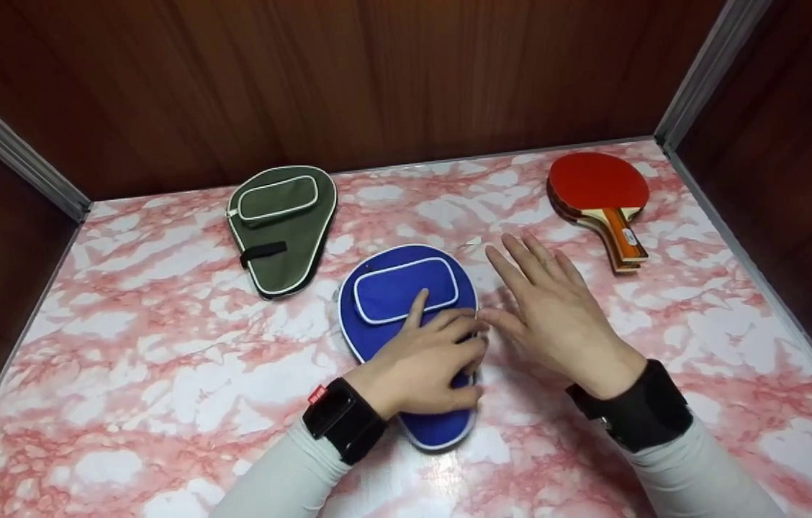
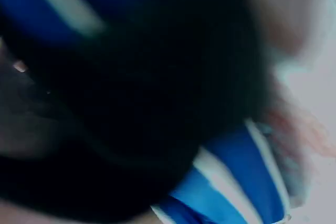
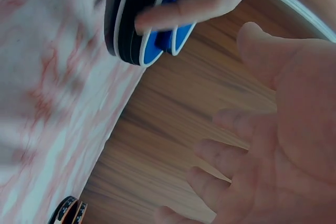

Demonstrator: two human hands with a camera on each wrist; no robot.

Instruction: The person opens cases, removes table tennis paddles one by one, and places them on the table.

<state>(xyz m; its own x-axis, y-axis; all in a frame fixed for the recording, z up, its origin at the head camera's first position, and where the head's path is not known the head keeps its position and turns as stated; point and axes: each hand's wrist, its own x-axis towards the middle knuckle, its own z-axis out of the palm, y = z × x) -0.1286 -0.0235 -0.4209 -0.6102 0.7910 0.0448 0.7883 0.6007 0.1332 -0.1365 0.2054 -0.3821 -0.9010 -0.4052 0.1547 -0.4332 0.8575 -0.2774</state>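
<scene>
A blue table tennis bat case [image 1: 377,327] with white piping and a zipped pocket lies on the table in front of me. Across its lower half lies my left hand [image 1: 424,367], fingers bent over the right edge and one finger extended over the pocket. The right wrist view shows a left finger [image 3: 178,15] against the dark side band of the case. My right hand [image 1: 557,316] hovers just right of the case with fingers spread, holding nothing; its palm [image 3: 310,114] shows in the right wrist view. The left wrist view is mostly dark and blurred.
At the back left lies a green bat case [image 1: 283,237] with a black strap. Two table tennis bats [image 1: 600,180], the upper with red rubber, are stacked at the back right. Dark wooden panels [image 1: 377,79] enclose the marbled table [image 1: 161,374].
</scene>
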